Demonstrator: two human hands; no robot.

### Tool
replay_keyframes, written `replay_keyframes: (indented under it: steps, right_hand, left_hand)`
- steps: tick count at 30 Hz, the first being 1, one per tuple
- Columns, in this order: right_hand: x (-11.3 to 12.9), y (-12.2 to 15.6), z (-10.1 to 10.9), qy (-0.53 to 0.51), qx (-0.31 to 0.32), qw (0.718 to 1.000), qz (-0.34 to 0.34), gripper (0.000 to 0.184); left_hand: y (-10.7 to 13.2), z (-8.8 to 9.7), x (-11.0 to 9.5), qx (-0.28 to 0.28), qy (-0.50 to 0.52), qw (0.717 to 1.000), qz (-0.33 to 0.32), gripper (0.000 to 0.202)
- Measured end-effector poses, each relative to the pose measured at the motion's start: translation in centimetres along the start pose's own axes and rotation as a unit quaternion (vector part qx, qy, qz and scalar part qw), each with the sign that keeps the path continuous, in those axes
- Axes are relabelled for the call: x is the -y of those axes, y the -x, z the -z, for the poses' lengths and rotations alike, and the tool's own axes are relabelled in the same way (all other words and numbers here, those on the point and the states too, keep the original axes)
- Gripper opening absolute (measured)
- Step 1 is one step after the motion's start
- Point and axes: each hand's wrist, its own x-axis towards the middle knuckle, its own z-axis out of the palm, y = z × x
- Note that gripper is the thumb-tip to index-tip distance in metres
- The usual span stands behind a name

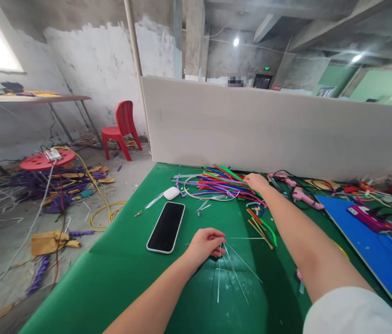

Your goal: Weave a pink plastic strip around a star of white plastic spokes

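Note:
My left hand [211, 242] hovers low over the green tabletop with its fingers pinched together. Several thin, clear-white strands [232, 264] fan out from those fingertips toward me and to the right. Farther off, my right hand [256, 182] reaches to the right end of a pile of coloured stems that look like pipe cleaners [216, 183], in red, blue, green and purple. Its fingers are curled closed at the pile, and what lies between them is hidden. Short orange and green stems [265, 227] lie between the two hands, on the right.
A phone [166, 227] and a white earbud case [171, 193] lie left of my left hand. Pink glue guns [303, 197] with cables, a blue board [359, 241] and a purple power strip [369, 219] are on the right. A pale partition [268, 130] rises behind the table.

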Motion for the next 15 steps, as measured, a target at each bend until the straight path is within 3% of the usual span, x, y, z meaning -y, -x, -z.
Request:
replay_keyframes:
  steps: [4, 9, 15]
  right_hand:
    - [2.2, -0.2, -0.2, -0.019, -0.020, 0.998, 0.057, 0.027]
    - [5.1, -0.6, -2.0, -0.033, 0.007, 0.993, 0.112, 0.026]
    - [4.0, -0.7, -3.1, -0.015, -0.009, 0.998, 0.065, 0.027]
  left_hand:
    - [-0.1, 0.0, 0.0, 0.004, 0.002, 1.000, 0.000, 0.012]
    - [-0.1, 0.0, 0.2, 0.003, 0.004, 1.000, 0.001, 0.010]
    - [-0.2, 0.1, 0.3, 0.007, 0.011, 1.000, 0.001, 0.013]
